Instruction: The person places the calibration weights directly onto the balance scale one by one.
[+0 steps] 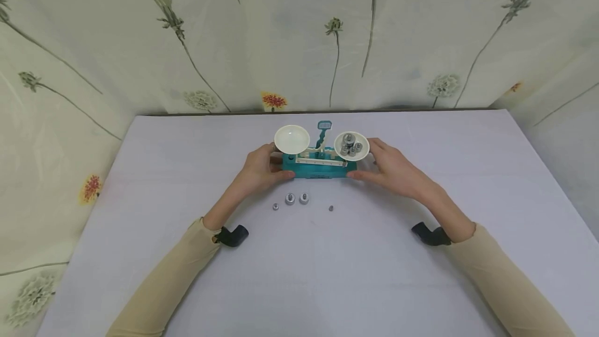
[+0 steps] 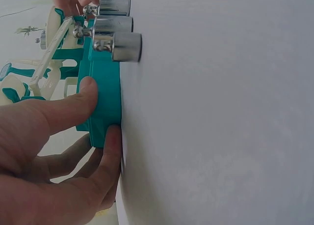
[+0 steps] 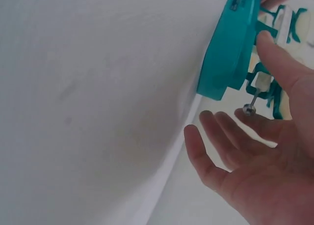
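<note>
A teal balance scale (image 1: 318, 168) with two cream pans stands on the table. Its left pan (image 1: 292, 140) is bare; several metal weights (image 1: 348, 140) sit in the right one. My left hand (image 1: 262, 169) grips the left end of the base, thumb on the front and fingers around the end, as the left wrist view shows. At the opposite end is my right hand (image 1: 390, 168), its thumb against the base. In the right wrist view its loosely bent fingers (image 3: 196, 146) stand off the base, the index fingertip beside a small metal adjusting nut (image 3: 249, 109); contact is unclear.
In front of the scale stand two larger weights (image 1: 304, 198), with a smaller weight (image 1: 275, 206) to their left and a tiny one (image 1: 331, 208) to their right. The white table (image 1: 299, 285) ends at a flower-patterned curtain (image 1: 281, 40).
</note>
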Tool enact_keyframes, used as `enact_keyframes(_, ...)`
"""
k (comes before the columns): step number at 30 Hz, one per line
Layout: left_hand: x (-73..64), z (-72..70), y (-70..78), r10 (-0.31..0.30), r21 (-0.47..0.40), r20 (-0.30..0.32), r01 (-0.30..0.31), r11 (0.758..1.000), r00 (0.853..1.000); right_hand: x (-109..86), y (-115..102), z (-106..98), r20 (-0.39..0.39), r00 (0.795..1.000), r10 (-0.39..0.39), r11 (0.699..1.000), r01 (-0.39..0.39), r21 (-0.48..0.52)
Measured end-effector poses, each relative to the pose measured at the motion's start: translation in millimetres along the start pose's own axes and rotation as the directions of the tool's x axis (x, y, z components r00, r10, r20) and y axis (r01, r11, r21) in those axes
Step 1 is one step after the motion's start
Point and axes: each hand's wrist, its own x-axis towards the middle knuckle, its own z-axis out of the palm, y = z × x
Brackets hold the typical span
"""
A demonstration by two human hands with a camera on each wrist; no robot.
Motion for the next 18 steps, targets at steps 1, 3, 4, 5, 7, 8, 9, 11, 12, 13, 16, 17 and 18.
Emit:
enact_keyframes(1,0.3,0.3,-0.4,0.000,-0.001,0.000,0.000,1.000,1.000,-0.1,0.0,-0.1,0.001,1.000,-0.005,1.000,0.005,0.002)
enact_keyframes(3,0.6,0.7,-1.0,0.002,0.001,-0.001,-0.002,1.000,1.000,0.2,0.7,0.3,-0.006,1.000,-0.010,1.000,0.010,0.009)
enact_keyframes(4,0.6,0.7,-1.1,0.002,0.001,-0.002,-0.002,1.000,1.000,0.7,1.0,0.5,-0.011,1.000,-0.013,1.000,0.013,0.013)
enact_keyframes(5,0.9,0.9,-1.5,0.003,0.000,-0.002,-0.003,1.000,1.000,1.3,1.1,0.5,-0.015,1.000,-0.014,1.000,0.015,0.018)
enact_keyframes(7,0.8,0.7,-1.9,0.007,0.000,-0.004,-0.007,1.000,1.000,2.9,1.3,0.3,-0.019,1.000,-0.015,0.999,0.016,0.033)
enact_keyframes(8,0.7,0.4,-1.9,0.010,0.002,-0.004,-0.010,1.000,1.000,4.0,2.0,0.2,-0.019,1.000,-0.017,0.999,0.018,0.039)
enact_keyframes(9,0.5,0.1,-2.0,0.014,0.002,-0.004,-0.014,1.000,1.000,5.2,2.8,0.1,-0.018,1.000,-0.021,0.999,0.022,0.043)
enact_keyframes(11,0.0,-0.3,-1.7,0.019,0.000,-0.004,-0.019,1.000,1.000,6.7,4.0,-0.4,-0.014,0.999,-0.030,0.998,0.030,0.047)
enact_keyframes(12,-0.3,-0.7,-1.4,0.023,0.000,-0.005,-0.023,1.000,1.000,7.4,4.5,-0.6,-0.012,0.999,-0.033,0.998,0.034,0.047)
enact_keyframes(13,-0.4,-0.9,-1.3,0.027,0.000,-0.006,-0.027,1.000,1.000,8.1,5.0,-0.9,-0.009,0.999,-0.037,0.998,0.037,0.044)
enact_keyframes(16,-1.0,-1.3,-0.5,0.035,-0.006,-0.006,-0.035,0.999,0.999,9.4,5.8,-1.3,-0.001,0.999,-0.042,0.998,0.042,0.046)
enact_keyframes(17,-1.1,-0.9,-0.5,0.037,-0.006,-0.004,-0.037,0.999,0.999,9.6,6.2,-1.3,0.003,0.999,-0.039,0.998,0.039,0.052)
enact_keyframes(18,-1.1,-0.4,-0.6,0.039,-0.006,-0.001,-0.039,0.999,0.999,9.5,6.2,-1.2,0.008,0.999,-0.034,0.998,0.034,0.056)
